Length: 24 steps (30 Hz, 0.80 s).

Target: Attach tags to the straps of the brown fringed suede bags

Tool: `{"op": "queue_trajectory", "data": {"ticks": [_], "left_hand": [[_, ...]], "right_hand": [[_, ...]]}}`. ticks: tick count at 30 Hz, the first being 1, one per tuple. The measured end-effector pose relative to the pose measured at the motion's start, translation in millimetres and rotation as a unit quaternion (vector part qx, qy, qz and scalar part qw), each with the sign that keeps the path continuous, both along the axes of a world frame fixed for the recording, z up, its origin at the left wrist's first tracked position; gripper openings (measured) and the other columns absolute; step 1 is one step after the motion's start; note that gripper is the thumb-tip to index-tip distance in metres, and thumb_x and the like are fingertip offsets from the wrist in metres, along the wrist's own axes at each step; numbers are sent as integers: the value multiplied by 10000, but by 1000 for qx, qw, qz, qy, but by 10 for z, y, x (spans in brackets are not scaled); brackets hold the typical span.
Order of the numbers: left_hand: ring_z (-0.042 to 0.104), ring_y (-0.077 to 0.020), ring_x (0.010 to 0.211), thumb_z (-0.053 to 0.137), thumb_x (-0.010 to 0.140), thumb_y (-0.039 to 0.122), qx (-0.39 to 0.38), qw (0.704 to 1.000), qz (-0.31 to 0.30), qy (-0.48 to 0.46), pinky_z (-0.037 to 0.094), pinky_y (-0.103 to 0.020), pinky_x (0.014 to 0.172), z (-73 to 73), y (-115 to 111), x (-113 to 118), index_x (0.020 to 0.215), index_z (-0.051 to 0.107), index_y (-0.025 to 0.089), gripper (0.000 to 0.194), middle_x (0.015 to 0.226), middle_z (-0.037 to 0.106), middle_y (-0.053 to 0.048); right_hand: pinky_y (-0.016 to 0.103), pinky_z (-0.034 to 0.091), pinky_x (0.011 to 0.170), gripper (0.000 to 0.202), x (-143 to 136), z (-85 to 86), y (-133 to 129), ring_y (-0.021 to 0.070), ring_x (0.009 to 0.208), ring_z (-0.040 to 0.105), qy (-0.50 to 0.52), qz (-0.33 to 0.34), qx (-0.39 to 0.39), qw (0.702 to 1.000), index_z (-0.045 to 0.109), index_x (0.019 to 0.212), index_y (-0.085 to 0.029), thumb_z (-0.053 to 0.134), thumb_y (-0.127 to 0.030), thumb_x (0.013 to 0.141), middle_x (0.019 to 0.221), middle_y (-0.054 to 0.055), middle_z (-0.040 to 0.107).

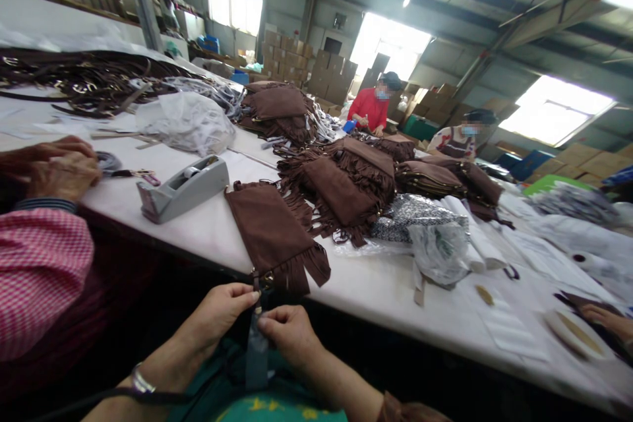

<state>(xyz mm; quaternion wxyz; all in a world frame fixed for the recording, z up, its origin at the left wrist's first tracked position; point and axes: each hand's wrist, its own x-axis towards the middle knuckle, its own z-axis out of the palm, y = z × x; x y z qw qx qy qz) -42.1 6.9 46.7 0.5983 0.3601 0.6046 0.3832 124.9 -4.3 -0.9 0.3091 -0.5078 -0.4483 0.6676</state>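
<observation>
A brown fringed bag (270,227) lies at the near table edge, its corner with gold-coloured hardware toward me. Just below that corner, my left hand (225,313) is closed, thumb and finger pinching a narrow brown strap end (256,282). My right hand (291,336) is closed too, pinching the upper part of a translucent greyish plastic strip (257,359) that hangs over my lap. How strip and strap join is too small to make out. Left of the bag stands a grey tape dispenser (185,188).
Brown fringed bags (341,188) are heaped beyond, beside patterned material in clear plastic (415,221). Dark straps (84,82) pile up at the far left. A co-worker's hands (64,168) rest at left; another hand (606,322) is at right near a tape roll (578,335). Two people work across the table.
</observation>
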Motion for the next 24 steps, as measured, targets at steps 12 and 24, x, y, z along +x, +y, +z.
{"op": "queue_trajectory", "data": {"ticks": [12, 24], "left_hand": [[577, -219, 683, 772, 555, 451, -4, 1000, 10, 8, 420, -319, 673, -57, -2, 3, 680, 744, 114, 360, 671, 712, -84], [595, -209, 654, 788, 565, 454, 2, 1000, 12, 6, 430, -298, 638, -81, -11, 6, 686, 750, 122, 355, 676, 711, -77]], "right_hand": [[237, 376, 571, 134, 32, 135, -6, 109, 553, 495, -37, 1, 27, 999, 771, 683, -115, 719, -226, 627, 577, 5, 640], [243, 378, 549, 286, -1, 61, 18, 99, 508, 483, -9, -16, -18, 1000, 752, 678, -107, 816, -367, 577, 554, 2, 625]]}}
